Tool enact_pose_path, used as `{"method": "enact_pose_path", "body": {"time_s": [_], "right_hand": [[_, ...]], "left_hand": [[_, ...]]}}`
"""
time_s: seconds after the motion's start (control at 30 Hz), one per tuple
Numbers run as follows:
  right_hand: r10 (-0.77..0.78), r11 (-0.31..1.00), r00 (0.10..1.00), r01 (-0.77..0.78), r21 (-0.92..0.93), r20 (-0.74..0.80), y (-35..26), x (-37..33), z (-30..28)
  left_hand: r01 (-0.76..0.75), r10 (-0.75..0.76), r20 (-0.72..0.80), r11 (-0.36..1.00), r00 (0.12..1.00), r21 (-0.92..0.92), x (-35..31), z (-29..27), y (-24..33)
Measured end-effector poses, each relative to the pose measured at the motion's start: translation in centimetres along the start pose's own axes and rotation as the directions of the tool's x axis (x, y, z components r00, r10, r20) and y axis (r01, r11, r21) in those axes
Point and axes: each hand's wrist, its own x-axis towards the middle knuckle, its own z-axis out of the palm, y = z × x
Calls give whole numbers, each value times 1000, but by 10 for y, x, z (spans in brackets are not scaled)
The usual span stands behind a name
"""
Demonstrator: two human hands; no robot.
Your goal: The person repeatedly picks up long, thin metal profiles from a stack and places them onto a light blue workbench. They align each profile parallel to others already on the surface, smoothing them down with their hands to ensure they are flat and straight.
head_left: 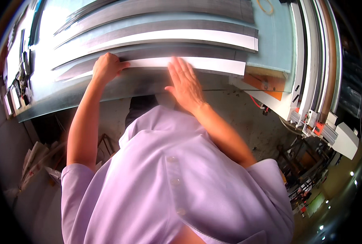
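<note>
A long grey strip (148, 53) with a white band (213, 64) along its near side lies across the glass tabletop (120, 86). My left hand (107, 68) is closed at the near edge of this strip, left of its middle, with the thumb pointing right along the white band. What lies under its curled fingers is hidden. Farther right, my right hand (186, 83) is flat, its fingers stretched out and their tips over the white band. The fingertips are slightly blurred.
Beyond lie a second grey-and-white strip (181, 34) and more dark grey strips (169, 9). On the right stand an orange-brown panel (266, 83) and a machine's metal rail (311, 53). Small dark tools (20, 83) lie at the table's left end. A yellowish loop (265, 6) rests at the far right.
</note>
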Motion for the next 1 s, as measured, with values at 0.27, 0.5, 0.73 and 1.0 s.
{"method": "enact_pose_path", "body": {"time_s": [0.27, 0.5, 0.73, 1.0], "right_hand": [[307, 893, 951, -303, -332, -42, 92, -80, -54], [363, 856, 926, -374, -358, -100, 101, -96, -50], [333, 872, 938, -345, -347, -98, 99, -94, -52], [332, 867, 939, -342, -362, -90, 99, -92, -52]], "left_hand": [[61, -59, -19, 982, 998, 177, -5, -4, 9], [18, 18, -93, 928, 996, 372, -10, -18, 6], [53, 10, -151, 911, 989, 408, -13, -24, -23], [152, -90, -181, 917, 979, 370, -16, -43, -82]]}}
